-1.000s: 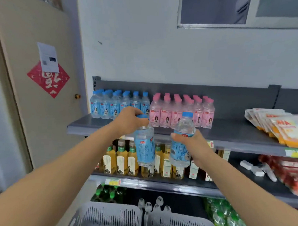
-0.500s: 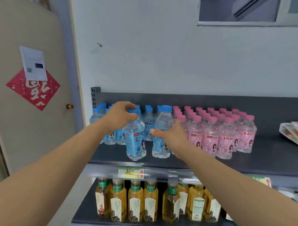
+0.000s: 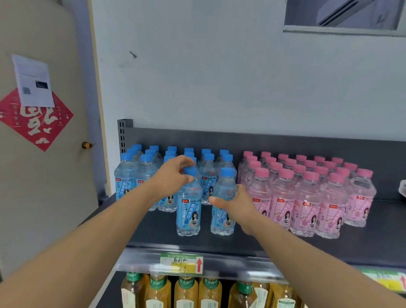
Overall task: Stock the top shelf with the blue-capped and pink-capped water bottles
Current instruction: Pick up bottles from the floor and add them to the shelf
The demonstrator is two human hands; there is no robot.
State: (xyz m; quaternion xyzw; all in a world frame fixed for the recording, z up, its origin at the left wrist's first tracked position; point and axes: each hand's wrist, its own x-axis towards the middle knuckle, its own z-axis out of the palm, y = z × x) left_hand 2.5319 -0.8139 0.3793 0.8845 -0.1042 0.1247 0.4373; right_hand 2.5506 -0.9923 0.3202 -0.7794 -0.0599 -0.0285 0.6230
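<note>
On the grey top shelf [image 3: 332,243] mid-frame, below a white wall [image 3: 223,74], my left hand [image 3: 173,177] pinches one blue-capped bottle [image 3: 189,208]; my right hand [image 3: 236,206] grips the neighbour bottle [image 3: 223,193].

Approx. eighteen blue-capped bottles [image 3: 125,178] by visible caps, left end of the top shelf [image 3: 286,246]; an arm hides some. Approx. twenty-two pink-capped bottles [image 3: 308,203] just beside them, four rows. At least six yellow tea bottles [image 3: 185,296] beneath. Two price tags [image 3: 181,262] on the front edge.
</note>
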